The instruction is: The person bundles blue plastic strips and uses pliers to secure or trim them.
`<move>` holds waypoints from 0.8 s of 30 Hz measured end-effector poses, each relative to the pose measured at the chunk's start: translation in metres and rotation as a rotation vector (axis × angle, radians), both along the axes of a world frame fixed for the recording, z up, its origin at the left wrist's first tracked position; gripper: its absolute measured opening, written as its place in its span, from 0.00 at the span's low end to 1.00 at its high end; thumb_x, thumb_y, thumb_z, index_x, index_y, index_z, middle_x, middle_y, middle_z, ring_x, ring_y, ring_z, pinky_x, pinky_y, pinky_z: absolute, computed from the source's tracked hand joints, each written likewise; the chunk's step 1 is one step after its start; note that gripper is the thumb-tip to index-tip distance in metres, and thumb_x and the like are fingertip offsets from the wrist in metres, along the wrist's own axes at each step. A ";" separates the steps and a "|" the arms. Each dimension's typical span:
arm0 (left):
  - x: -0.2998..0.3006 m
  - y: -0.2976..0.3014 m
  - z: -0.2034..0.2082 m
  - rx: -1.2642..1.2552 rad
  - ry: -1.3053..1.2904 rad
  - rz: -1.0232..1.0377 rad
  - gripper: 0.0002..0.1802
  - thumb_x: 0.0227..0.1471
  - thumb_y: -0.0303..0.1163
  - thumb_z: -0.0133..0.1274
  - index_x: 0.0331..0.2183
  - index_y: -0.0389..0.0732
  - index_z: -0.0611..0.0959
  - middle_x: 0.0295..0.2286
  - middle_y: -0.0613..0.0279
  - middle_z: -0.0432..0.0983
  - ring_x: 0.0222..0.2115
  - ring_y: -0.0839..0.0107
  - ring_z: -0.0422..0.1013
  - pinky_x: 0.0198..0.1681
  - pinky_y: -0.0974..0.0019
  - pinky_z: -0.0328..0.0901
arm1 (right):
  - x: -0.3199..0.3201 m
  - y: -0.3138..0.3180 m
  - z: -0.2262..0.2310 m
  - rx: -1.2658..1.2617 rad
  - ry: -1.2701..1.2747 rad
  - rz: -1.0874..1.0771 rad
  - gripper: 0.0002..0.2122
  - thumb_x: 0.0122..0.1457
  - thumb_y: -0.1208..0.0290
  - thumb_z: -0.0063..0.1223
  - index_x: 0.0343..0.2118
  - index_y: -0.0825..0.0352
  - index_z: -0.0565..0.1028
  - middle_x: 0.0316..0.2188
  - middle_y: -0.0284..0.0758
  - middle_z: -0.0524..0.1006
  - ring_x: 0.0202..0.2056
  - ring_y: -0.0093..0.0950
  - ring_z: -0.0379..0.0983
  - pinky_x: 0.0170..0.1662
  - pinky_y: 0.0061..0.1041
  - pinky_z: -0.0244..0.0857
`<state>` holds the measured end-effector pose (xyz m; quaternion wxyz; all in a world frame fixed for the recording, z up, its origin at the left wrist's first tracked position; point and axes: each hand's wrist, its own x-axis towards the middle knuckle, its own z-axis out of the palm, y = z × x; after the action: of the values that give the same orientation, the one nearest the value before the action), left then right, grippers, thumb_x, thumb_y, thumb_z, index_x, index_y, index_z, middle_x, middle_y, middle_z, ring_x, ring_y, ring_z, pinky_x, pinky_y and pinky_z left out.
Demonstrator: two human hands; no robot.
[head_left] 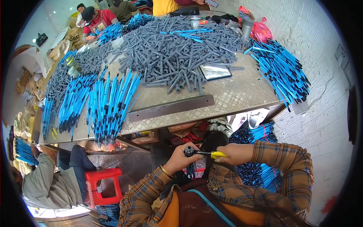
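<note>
Above my lap, my left hand (177, 159) is closed around a grey ribbed plastic piece (189, 151), its round end facing up. Thin dark strands (191, 169) hang below that hand; whether they belong to the piece I cannot tell. My right hand (235, 154) grips a hand tool with yellow handles (218, 154), like pliers or cutters. The tool's dark metal tip meets the grey piece from the right. Its jaws are too small to make out. On the table (242, 89) lies a big heap of similar grey plastic pieces (170, 53).
Bundles of blue rods with black ends (113, 106) lie on the table's left, another pile (281, 72) at its right. A brown metal bar (172, 108) lies along the front edge. More rods (264, 174) are beside me. A co-worker sits left on a red stool (104, 185); others work behind.
</note>
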<state>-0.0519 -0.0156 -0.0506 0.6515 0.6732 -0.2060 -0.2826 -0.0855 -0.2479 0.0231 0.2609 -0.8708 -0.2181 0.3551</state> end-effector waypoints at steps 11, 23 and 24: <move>0.019 0.015 -0.007 -0.120 0.180 0.045 0.18 0.36 0.25 0.57 0.35 0.36 0.75 0.27 0.64 0.71 0.33 0.77 0.67 0.39 0.71 0.62 | 0.015 0.003 -0.001 0.045 -0.346 -0.002 0.14 0.55 0.58 0.47 0.30 0.67 0.67 0.22 0.41 0.72 0.23 0.39 0.71 0.25 0.36 0.63; 0.014 0.029 -0.012 -0.264 0.260 0.066 0.18 0.35 0.22 0.55 0.34 0.34 0.73 0.25 0.65 0.71 0.30 0.74 0.69 0.38 0.71 0.63 | 0.017 0.020 0.006 0.299 0.179 -0.155 0.15 0.57 0.60 0.43 0.37 0.69 0.69 0.29 0.44 0.73 0.31 0.39 0.70 0.36 0.30 0.63; 0.012 0.029 -0.010 -0.251 0.272 0.070 0.18 0.35 0.22 0.55 0.34 0.34 0.73 0.25 0.65 0.72 0.30 0.74 0.69 0.38 0.71 0.63 | 0.015 0.021 0.005 0.318 0.179 -0.158 0.15 0.58 0.60 0.43 0.37 0.69 0.69 0.28 0.44 0.73 0.31 0.38 0.70 0.36 0.30 0.63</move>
<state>-0.0400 0.0137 -0.0602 0.7616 0.5489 -0.1261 -0.3205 -0.0708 -0.2274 0.0277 0.4404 -0.7979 -0.1784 0.3709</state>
